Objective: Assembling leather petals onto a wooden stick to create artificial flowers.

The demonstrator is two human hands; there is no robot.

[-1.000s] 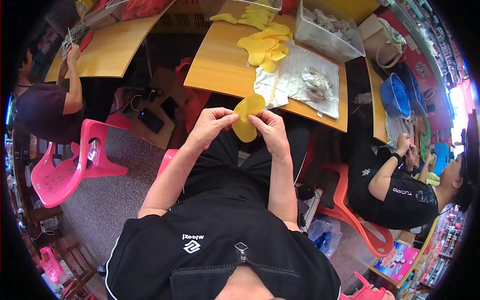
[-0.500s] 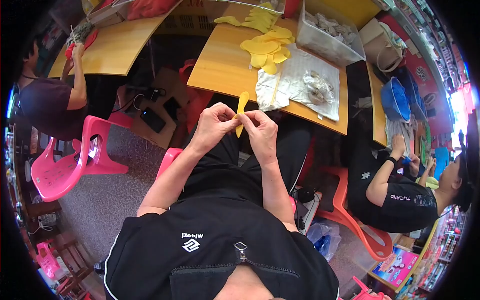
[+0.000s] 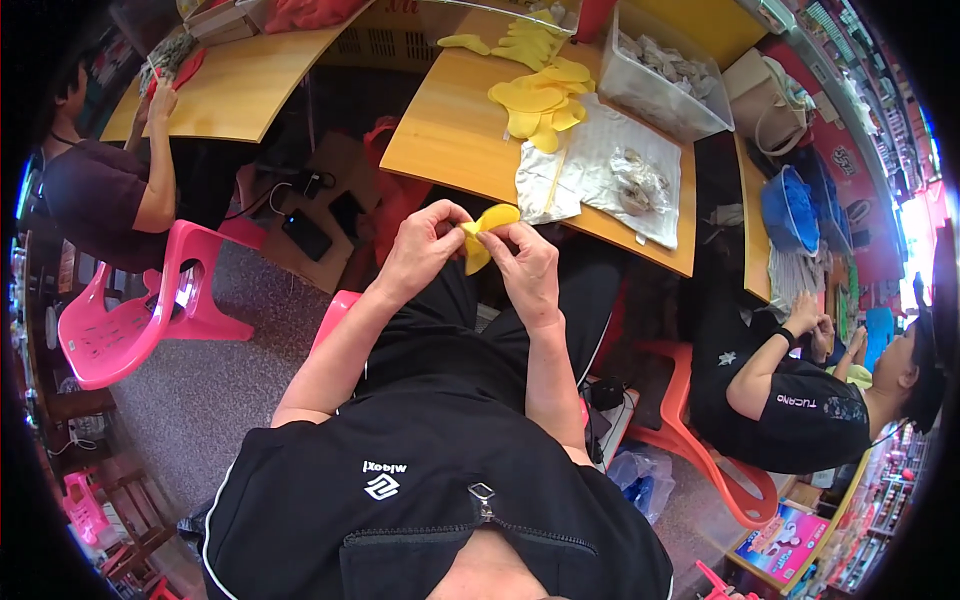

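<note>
Above my lap, my left hand (image 3: 424, 254) and my right hand (image 3: 525, 270) pinch a soft yellow fabric piece (image 3: 499, 216) between thumbs and fingertips. It is bent and twisted, one rounded flap sticking up to the right and another hanging below the fingers. What the fingertips press on is partly hidden. Just past my hands, the wooden table (image 3: 440, 145) holds a heap of similar yellow fabric pieces (image 3: 530, 98). More yellow pieces (image 3: 532, 42) lie behind the heap, at the table's far side.
White cloth (image 3: 590, 135) and a clear bag of pale bits (image 3: 640, 180) lie at the table's right. Behind stands a translucent bin (image 3: 655, 95) of greyish scraps. One person sits left beyond a pink chair (image 3: 125, 325), another right on an orange chair (image 3: 690, 440).
The yellow piece has gone from narrow and upright to spread, its upper flap now leaning right. Both hands still pinch it. The person at right has brought their hands together.
</note>
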